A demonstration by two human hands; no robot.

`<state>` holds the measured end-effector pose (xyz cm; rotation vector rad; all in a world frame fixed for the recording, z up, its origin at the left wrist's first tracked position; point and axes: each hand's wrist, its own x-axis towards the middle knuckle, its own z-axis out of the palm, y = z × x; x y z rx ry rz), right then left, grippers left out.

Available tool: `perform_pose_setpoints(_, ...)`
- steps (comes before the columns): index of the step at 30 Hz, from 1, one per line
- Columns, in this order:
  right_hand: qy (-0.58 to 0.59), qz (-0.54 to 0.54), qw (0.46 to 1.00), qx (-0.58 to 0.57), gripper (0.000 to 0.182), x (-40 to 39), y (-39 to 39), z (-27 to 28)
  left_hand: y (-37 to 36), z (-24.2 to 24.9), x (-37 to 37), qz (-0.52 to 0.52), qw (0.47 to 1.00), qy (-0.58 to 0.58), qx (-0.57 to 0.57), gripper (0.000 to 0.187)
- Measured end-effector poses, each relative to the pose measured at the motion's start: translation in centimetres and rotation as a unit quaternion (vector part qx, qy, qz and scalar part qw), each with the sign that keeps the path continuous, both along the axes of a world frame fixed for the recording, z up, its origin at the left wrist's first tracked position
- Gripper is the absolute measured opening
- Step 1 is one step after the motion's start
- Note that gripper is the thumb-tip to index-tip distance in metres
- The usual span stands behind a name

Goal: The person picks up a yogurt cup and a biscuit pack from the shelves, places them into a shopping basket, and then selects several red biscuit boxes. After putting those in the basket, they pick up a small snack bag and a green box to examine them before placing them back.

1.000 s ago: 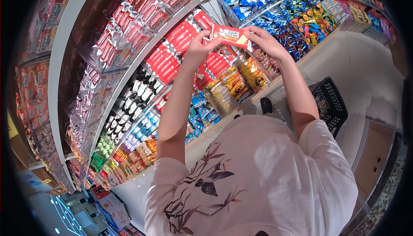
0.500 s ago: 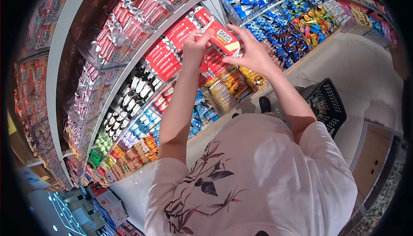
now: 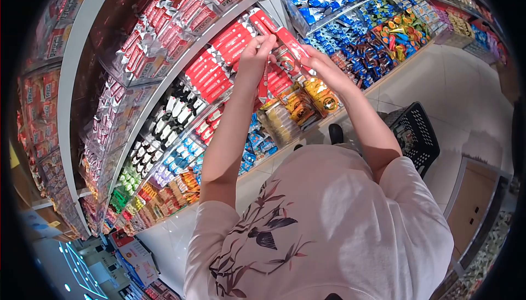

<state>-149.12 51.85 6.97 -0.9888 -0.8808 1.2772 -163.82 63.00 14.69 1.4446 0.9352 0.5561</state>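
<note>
Between my two hands is a red snack packet [image 3: 292, 42], its narrow side turned up toward me. My left hand [image 3: 255, 58] grips its left end, thumb on top. At the other end my right hand [image 3: 324, 68] closes its fingers and thumb on the packet. Just below and behind lie rows of similar red packets [image 3: 208, 75] in a shelf bin. Several yellow packs [image 3: 316, 94] sit in the bin under my right wrist.
Blue-wrapped sweets [image 3: 350, 37] fill the bins to the right. Upper shelves hold red-and-white packets [image 3: 164, 26] behind clear fronts. On the floor to the right stands a black shopping basket [image 3: 419, 136]. A wooden-fronted display unit [image 3: 474, 207] is at the lower right.
The red packet has been turned from its broad printed face to its narrow side. My right hand has rotated with it and its fingers have closed in.
</note>
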Motion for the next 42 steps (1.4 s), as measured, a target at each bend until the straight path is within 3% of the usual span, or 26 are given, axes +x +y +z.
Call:
perform_pose_setpoints(2, -0.036, -0.053, 0.998, 0.006, 0.055, -0.9, -0.5, 1.4, -0.3, -0.1, -0.2, -0.003, 1.000, 0.016, -0.002, 0.034)
perform_pose_setpoints(6, -0.221, -0.068, 0.971, 0.063, 0.060, 0.2, -1.3, 2.4, -0.4, 0.6, -0.9, -0.016, 0.998, 0.020, -0.065, 0.034)
perform_pose_setpoints(11, -0.506, -0.073, 0.852, 0.111, 0.063, 2.0, -2.1, 5.3, -1.2, 0.1, -2.0, -0.117, 0.990, 0.050, 0.066, 0.023)
perform_pose_setpoints(13, -0.585, -0.071, 0.801, 0.105, 0.063, 2.4, -2.1, 6.0, -1.4, -0.4, -2.1, -0.079, 0.994, 0.037, 0.070, 0.021)
perform_pose_setpoints(16, -0.616, -0.228, 0.736, 0.164, 0.066, 2.2, -1.7, 5.2, -1.9, -1.9, -2.2, -0.006, 0.996, -0.056, 0.063, 0.023)
perform_pose_setpoints(17, -0.574, -0.280, 0.758, 0.131, 0.067, 1.9, -1.6, 4.9, -2.1, -2.3, -2.2, 0.023, 0.993, -0.099, 0.058, 0.024)
perform_pose_setpoints(19, -0.480, -0.379, 0.789, 0.065, 0.070, 1.0, -1.9, 4.6, -2.7, -2.9, -2.1, 0.076, 0.966, -0.107, 0.223, 0.024)
perform_pose_setpoints(20, -0.425, -0.372, 0.825, 0.019, 0.066, 0.7, -2.0, 4.3, -2.9, -3.1, -2.0, 0.101, 0.942, -0.110, 0.302, 0.024)
perform_pose_setpoints(22, -0.242, -0.227, 0.943, -0.024, 0.068, 0.2, -2.0, 3.7, -3.1, -2.5, -1.8, 0.098, 0.873, -0.095, 0.469, 0.028)
perform_pose_setpoints(23, -0.143, -0.150, 0.977, -0.046, 0.069, 0.0, -2.2, 3.8, -3.3, -2.3, -1.7, 0.094, 0.828, -0.086, 0.547, 0.030)
perform_pose_setpoints(24, -0.053, -0.121, 0.991, -0.033, 0.063, -1.0, -2.5, 3.9, -3.7, -2.4, -1.8, 0.076, 0.822, -0.067, 0.560, 0.032)
perform_pose_setpoints(27, 0.014, -0.096, 0.995, -0.040, 0.053, -2.1, -2.5, 5.4, -4.7, -2.6, -1.9, 0.017, 0.801, -0.007, 0.599, 0.038)
perform_pose_setpoints(31, -0.018, -0.108, 0.994, -0.031, 0.039, 0.0, -0.8, 1.7, -4.6, -3.0, -1.7, -0.082, 0.780, 0.037, 0.620, 0.044)
perform_pose_setpoints(32, -0.018, -0.138, 0.990, 0.024, 0.040, 0.4, -0.5, 1.3, -4.1, -2.9, -1.6, -0.091, 0.774, 0.033, 0.626, 0.045)
perform_pose_setpoints(36, -0.274, -0.282, 0.919, 0.026, 0.045, 2.3, 0.5, 0.6, -0.5, -2.0, -1.0, -0.079, 0.773, 0.128, 0.616, 0.058)
perform_pose_setpoints(39, -0.402, -0.271, 0.874, -0.042, 0.042, 3.0, 3.1, 0.0, 3.1, -1.7, 0.3, -0.132, 0.750, 0.237, 0.603, 0.061)
perform_pose_setpoints(42, -0.428, -0.260, 0.865, -0.037, 0.038, 2.3, 4.6, 0.5, 5.2, -1.5, 0.9, -0.180, 0.724, 0.326, 0.580, 0.063)
